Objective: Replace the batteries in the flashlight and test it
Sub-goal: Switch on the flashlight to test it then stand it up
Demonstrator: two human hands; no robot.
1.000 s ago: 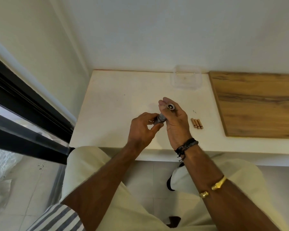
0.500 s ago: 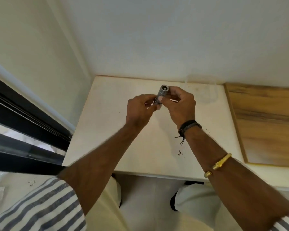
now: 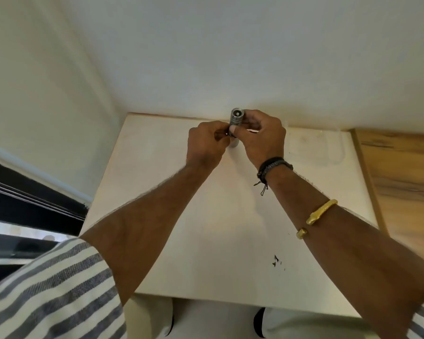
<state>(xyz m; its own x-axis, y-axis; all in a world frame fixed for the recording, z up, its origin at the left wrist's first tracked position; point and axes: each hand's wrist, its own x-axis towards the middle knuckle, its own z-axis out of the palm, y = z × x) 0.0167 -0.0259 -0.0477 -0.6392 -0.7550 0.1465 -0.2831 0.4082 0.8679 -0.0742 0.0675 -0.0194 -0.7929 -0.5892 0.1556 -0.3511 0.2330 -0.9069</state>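
**user1:** ok so where's the flashlight (image 3: pixel 236 121) at?

**user2:** Up in the air over the far edge of the white table (image 3: pixel 181 216), right between both hands, pretty close to the wall (image 3: pixel 230 57). It's a small silver one, standing roughly upright, with its round top end tipped toward the camera.

**user1:** and the hands?

**user2:** The right hand (image 3: pixel 264 138) is wrapped round the upper part, thumb across the near side and fingers curled behind. The left hand (image 3: pixel 206 145) comes in from the left with its fingers curled and pinching the lower part of the body. A bit of the silver bottom end pokes out below the right thumb. Can't tell what exactly the left fingertips are on, they're tucked in.

**user1:** anything else around?

**user2:** There's a clear plastic tub (image 3: pixel 316 148) on the table just right of the right hand and a wooden board (image 3: pixel 402 179) along the table's right side. A few dark specks (image 3: pixel 277 261) sit on the near part of the table. The right arm has black bands (image 3: pixel 274 165) at the wrist and a gold bangle (image 3: pixel 316 215) further down, and the left one has a striped sleeve (image 3: pixel 47 289).
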